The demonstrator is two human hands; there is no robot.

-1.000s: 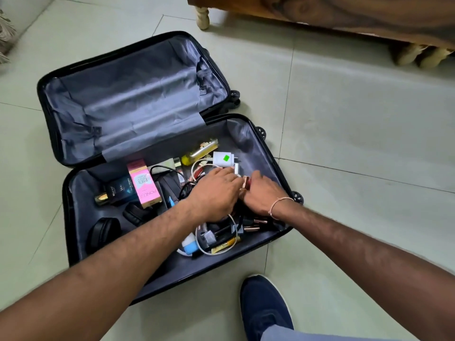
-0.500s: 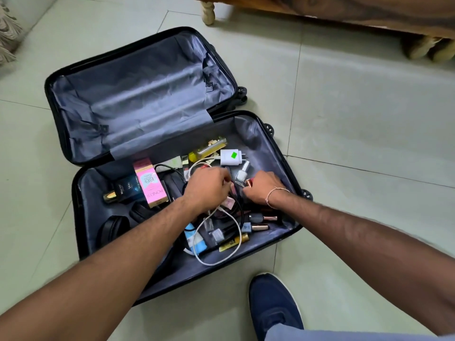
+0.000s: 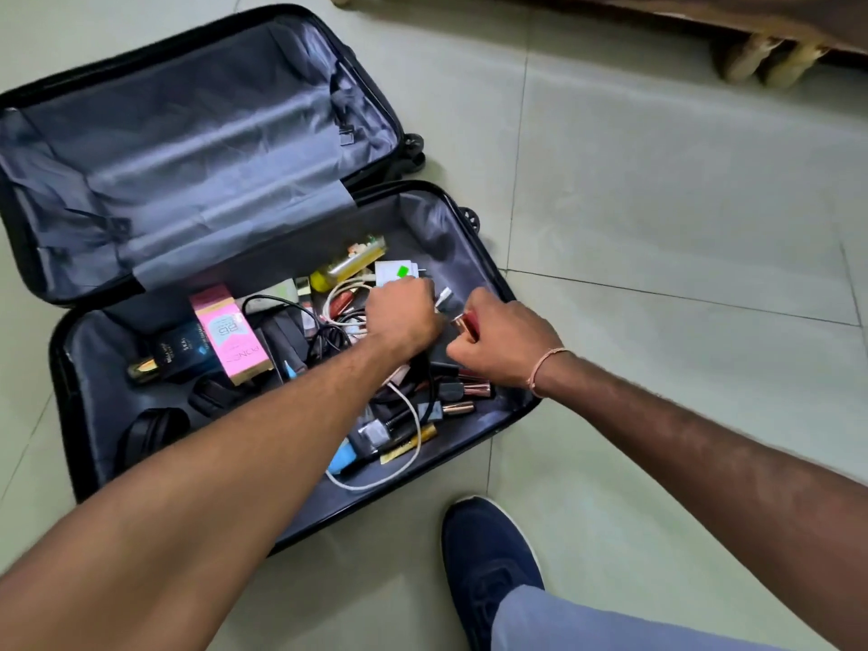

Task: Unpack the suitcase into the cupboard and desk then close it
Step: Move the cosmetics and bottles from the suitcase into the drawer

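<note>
Both hands down in the lower half of the suitcase (image 3: 70, 415), which lies open on the floor tiles (image 3: 657, 204). Right hand (image 3: 505, 343) curled, pinching a small red/rose-gold tube (image 3: 465, 324) w/ thumb + fingers. Left hand (image 3: 404, 314) knuckles up, fingers bent down into the clutter; can't tell from my feed if it has hold of anything.

Nearest me: blue shoe (image 3: 488, 561) just outside the case edge. Then inside, front to back: white cable (image 3: 413, 444), nail polish bottles (image 3: 465, 399), black cables (image 3: 329, 340), pink box (image 3: 230, 333), dark perfume bottle (image 3: 174, 357) beside it, white charger w/ green sticker (image 3: 397, 271), yellow bottle (image 3: 350, 265) at the back wall. Lid half (image 3: 188, 152) flat beyond, grey lining. Furniture legs (image 3: 770, 63) far back right.
</note>
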